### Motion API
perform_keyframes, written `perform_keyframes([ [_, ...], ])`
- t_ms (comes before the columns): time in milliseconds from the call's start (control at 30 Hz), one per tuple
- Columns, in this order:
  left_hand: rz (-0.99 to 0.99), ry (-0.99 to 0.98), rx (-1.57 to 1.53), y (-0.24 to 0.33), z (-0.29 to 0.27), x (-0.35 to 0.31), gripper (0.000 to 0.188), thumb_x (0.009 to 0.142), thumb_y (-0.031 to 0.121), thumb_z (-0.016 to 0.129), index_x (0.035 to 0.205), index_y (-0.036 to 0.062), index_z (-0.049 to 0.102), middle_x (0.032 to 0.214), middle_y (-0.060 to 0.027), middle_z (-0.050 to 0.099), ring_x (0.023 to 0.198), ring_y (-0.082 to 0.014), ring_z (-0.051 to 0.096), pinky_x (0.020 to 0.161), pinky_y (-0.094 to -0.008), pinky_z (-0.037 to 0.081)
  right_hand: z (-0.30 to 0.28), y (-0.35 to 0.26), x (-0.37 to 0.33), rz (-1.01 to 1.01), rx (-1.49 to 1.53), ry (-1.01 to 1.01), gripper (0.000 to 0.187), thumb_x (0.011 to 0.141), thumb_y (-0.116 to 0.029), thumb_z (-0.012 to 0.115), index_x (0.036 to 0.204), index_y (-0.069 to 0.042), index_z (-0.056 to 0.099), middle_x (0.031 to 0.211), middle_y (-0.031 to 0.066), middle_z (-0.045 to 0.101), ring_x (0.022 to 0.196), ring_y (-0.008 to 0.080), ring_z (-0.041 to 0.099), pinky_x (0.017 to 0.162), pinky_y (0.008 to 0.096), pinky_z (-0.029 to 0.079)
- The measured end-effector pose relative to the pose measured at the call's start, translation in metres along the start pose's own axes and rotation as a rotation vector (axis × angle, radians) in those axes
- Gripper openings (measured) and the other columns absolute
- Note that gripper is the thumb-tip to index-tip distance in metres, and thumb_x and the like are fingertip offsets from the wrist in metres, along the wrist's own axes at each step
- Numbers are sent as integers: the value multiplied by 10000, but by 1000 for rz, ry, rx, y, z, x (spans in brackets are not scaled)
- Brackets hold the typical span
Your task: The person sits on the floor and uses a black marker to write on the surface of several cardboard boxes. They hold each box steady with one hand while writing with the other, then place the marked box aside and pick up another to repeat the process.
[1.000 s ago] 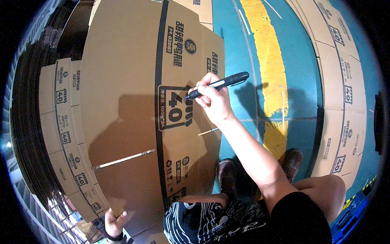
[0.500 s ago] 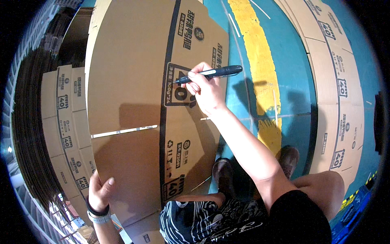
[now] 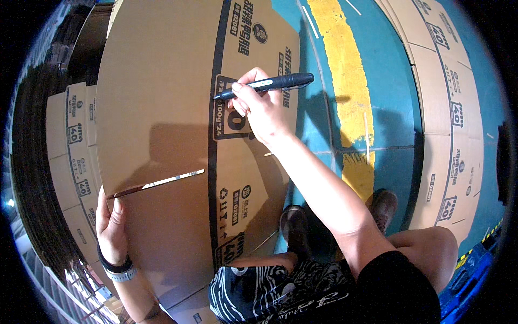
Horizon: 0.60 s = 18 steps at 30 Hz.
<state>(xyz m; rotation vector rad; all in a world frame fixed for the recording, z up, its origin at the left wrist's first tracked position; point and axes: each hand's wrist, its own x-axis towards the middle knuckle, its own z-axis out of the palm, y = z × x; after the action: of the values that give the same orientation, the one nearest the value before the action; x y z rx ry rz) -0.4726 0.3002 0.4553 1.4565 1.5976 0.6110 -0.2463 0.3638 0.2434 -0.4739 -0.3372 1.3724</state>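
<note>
In front of me lies a large flat cardboard carton sheet, brown with black printing and a dark stripe. My right hand is closed round a black marker pen above the printed part. The pen is uncapped at its left end, its tip close to the dark stripe; whether it touches cannot be told. My left hand grips the sheet's left edge, thumb on top beside the narrow slot, fingers partly hidden behind the edge. A dark band and a pale watch are on that wrist.
Stacked printed cardboard sheets stand at the left, beside a tall dark stack. More cartons lie at the right. Between them runs a blue-green floor with a yellow stripe. My shoes are below. Blue pallet-like shapes show lower right.
My left hand has moved up along the sheet's left edge to the slot. My right hand and the marker have shifted left and slightly up. The sheet has shifted slightly left in view.
</note>
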Motion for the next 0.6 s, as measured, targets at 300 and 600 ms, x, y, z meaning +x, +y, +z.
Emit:
perform_keyframes([
  [300, -33, 90, 80, -1, -4, -6, 517, 845, 168, 479, 1270, -29, 260, 1215, -102, 404, 1116, -165, 361, 950, -283, 232, 2, 0, 1, -4, -44, -20, 154, 787, -91, 563, 764, -74, 412, 579, -27, 437, 456, 23, 375, 382, 159, 271],
  [600, -24, 107, 124, -1, -1, -7, 459, 865, 209, 443, 1244, -19, 317, 1200, -93, 418, 1104, -172, 372, 947, -290, 247, 3, 0, 0, -24, -97, 9, 142, 790, -89, 557, 762, -75, 418, 573, -35, 431, 439, 18, 368, 367, 152, 267],
])
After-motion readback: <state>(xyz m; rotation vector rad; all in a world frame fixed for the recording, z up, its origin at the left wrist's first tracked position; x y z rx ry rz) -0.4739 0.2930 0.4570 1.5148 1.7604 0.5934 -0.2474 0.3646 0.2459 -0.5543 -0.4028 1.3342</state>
